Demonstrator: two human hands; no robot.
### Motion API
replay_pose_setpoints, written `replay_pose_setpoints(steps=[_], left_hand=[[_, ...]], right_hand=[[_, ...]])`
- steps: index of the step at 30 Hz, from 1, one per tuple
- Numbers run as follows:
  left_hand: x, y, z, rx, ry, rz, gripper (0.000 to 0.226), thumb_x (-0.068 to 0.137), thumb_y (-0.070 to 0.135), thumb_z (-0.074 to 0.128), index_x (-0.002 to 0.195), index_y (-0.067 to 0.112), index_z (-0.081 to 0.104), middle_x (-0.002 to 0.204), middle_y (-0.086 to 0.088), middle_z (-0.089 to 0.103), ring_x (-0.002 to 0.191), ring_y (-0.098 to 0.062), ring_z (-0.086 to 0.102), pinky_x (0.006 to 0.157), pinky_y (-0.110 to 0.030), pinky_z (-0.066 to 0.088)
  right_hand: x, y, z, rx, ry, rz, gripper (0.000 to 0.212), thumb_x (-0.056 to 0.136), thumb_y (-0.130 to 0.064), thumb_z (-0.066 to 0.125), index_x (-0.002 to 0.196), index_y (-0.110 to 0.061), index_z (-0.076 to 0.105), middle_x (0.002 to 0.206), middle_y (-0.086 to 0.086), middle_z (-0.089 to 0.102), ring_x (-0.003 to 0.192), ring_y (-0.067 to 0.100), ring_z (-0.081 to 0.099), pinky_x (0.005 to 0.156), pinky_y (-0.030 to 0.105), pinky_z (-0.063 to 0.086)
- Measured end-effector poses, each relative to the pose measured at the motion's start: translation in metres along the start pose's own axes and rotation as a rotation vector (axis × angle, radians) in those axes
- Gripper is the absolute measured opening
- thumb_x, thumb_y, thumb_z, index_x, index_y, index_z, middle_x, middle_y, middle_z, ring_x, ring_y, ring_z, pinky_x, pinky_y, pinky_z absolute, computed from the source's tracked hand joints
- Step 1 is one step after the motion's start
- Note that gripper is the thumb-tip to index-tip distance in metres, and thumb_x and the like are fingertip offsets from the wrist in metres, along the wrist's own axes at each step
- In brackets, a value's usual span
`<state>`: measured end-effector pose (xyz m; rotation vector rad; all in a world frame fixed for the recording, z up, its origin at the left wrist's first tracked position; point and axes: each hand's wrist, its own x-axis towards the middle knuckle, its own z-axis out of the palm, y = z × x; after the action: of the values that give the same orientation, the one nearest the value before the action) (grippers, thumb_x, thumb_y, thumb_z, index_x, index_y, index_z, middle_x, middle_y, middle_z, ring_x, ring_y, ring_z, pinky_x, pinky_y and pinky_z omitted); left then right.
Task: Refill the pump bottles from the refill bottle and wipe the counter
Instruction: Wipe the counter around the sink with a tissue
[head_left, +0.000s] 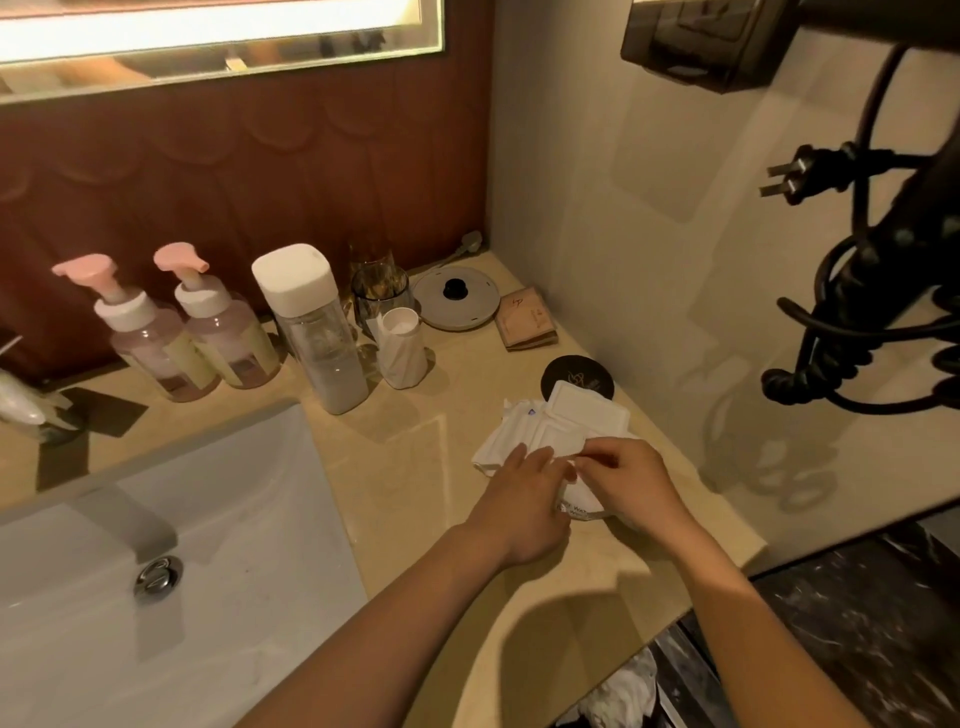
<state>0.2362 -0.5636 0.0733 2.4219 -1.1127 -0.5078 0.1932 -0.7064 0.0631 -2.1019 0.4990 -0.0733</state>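
Both forearms reach up from six o'clock over the beige counter (415, 431) and meet at a white wipes pack (524, 436) with its lid flipped up. The left hand (524, 499) lies palm-down with fairly straight fingers pressing on the pack, while the right hand (631, 480) curls in and pinches the pack's near edge between thumb and fingertips. At ten o'clock from the hands stand the refill bottle (317, 338) and, further left, two pink pump bottles (150, 338), behind the sink (218, 519).
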Motion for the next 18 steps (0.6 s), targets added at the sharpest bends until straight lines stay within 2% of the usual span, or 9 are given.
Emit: replay_pose_setpoints(steps=[2, 4, 7, 9, 11, 14, 18], left_hand=[[0.000, -0.002, 0.002, -0.017, -0.010, -0.012, 0.044, 0.089, 0.017, 0.052, 0.132, 0.011, 0.043, 0.147, -0.012, 0.033, 0.138, -0.025, 0.021, 0.116, -0.030, 0.005], [-0.001, -0.005, 0.003, -0.041, -0.016, -0.027, 0.044, 0.089, 0.018, 0.052, 0.132, 0.013, 0.044, 0.152, -0.011, 0.026, 0.143, -0.025, 0.013, 0.117, -0.032, 0.005], [-0.003, -0.009, 0.005, -0.068, -0.027, -0.037, 0.043, 0.090, 0.018, 0.052, 0.132, 0.015, 0.045, 0.153, -0.008, 0.023, 0.143, -0.025, 0.011, 0.116, -0.033, 0.010], [-0.004, -0.010, 0.005, -0.077, -0.031, -0.033, 0.044, 0.090, 0.017, 0.052, 0.133, 0.016, 0.044, 0.154, -0.007, 0.023, 0.142, -0.024, 0.013, 0.116, -0.032, 0.012], [-0.005, -0.011, 0.005, -0.082, -0.031, -0.027, 0.045, 0.089, 0.017, 0.052, 0.134, 0.016, 0.043, 0.154, -0.007, 0.022, 0.143, -0.024, 0.012, 0.116, -0.032, 0.010], [-0.006, -0.009, 0.005, -0.091, -0.021, -0.036, 0.044, 0.090, 0.015, 0.051, 0.134, 0.015, 0.043, 0.154, -0.005, 0.020, 0.143, -0.023, 0.010, 0.115, -0.030, 0.011], [-0.004, -0.008, 0.006, -0.086, 0.015, -0.010, 0.042, 0.089, 0.012, 0.052, 0.130, 0.013, 0.045, 0.152, -0.007, 0.024, 0.140, -0.025, 0.016, 0.113, -0.032, 0.019]], right_hand=[[-0.001, 0.000, 0.007, -0.045, 0.136, -0.001, 0.012, 0.077, -0.010, 0.067, 0.066, -0.012, 0.071, 0.061, -0.003, 0.066, 0.062, 0.008, 0.060, 0.059, 0.021, 0.043], [0.002, -0.002, 0.013, -0.139, 0.211, -0.031, 0.011, 0.072, -0.011, 0.070, 0.062, -0.012, 0.069, 0.056, -0.005, 0.062, 0.056, 0.004, 0.055, 0.050, 0.012, 0.037], [0.008, -0.005, 0.021, -0.209, 0.226, -0.047, 0.015, 0.072, -0.007, 0.066, 0.059, -0.014, 0.063, 0.056, -0.002, 0.059, 0.057, 0.015, 0.055, 0.049, 0.021, 0.037], [0.010, -0.005, 0.023, -0.197, 0.224, -0.036, 0.018, 0.069, -0.004, 0.066, 0.060, -0.018, 0.058, 0.056, -0.004, 0.057, 0.057, 0.014, 0.053, 0.050, 0.020, 0.035], [0.011, -0.006, 0.025, -0.097, 0.242, -0.011, 0.014, 0.067, -0.001, 0.067, 0.067, -0.015, 0.062, 0.061, -0.004, 0.061, 0.059, 0.010, 0.055, 0.054, 0.019, 0.040], [0.010, -0.007, 0.025, 0.185, 0.326, 0.062, 0.016, 0.069, 0.005, 0.065, 0.072, -0.010, 0.065, 0.068, -0.003, 0.064, 0.064, 0.006, 0.059, 0.060, 0.016, 0.046], [0.007, -0.006, 0.021, 0.547, 0.395, 0.218, 0.017, 0.074, 0.010, 0.059, 0.078, -0.006, 0.063, 0.072, 0.004, 0.061, 0.069, 0.015, 0.056, 0.065, 0.026, 0.047]])
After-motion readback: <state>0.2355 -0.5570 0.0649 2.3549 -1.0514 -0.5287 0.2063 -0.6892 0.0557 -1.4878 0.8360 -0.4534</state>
